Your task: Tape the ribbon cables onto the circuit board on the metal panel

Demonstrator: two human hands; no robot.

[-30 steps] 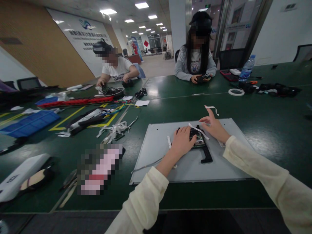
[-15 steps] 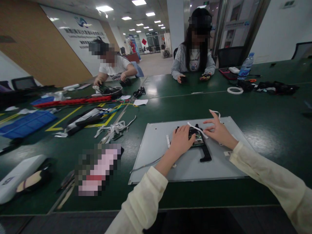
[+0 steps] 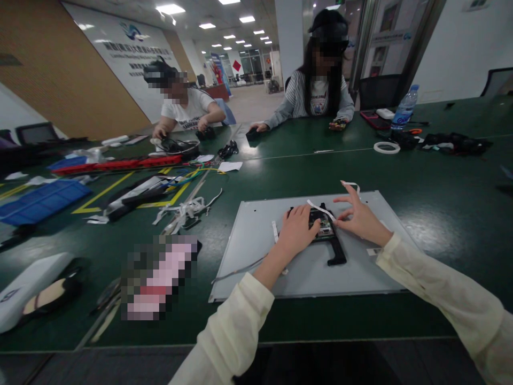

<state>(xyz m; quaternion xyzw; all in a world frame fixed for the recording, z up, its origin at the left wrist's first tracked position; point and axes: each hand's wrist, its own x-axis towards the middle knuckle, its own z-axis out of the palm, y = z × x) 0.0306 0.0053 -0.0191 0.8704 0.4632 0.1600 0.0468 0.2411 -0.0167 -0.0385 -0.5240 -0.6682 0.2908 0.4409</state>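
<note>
My left hand lies over the left part of a black bracket, its fingers curled onto it. A green circuit board shows in the bracket beside my thumb; the rest is hidden under the hand. Thumb and a finger of my right hand pinch the end of a thin white tape strip, which stretches across the bracket's top toward my left fingers. A second white strip clings to my raised right fingertip. Beneath both hands lies a light grey panel.
Tangled white strips, a pixelated pink object and a white case lie to the left. Further off are a blue tray, a tape roll and a water bottle. Two people sit across the table.
My hands hold almost the same pose, with the white strip still pinched. Across the table, one person's hand has moved left with a small black object.
</note>
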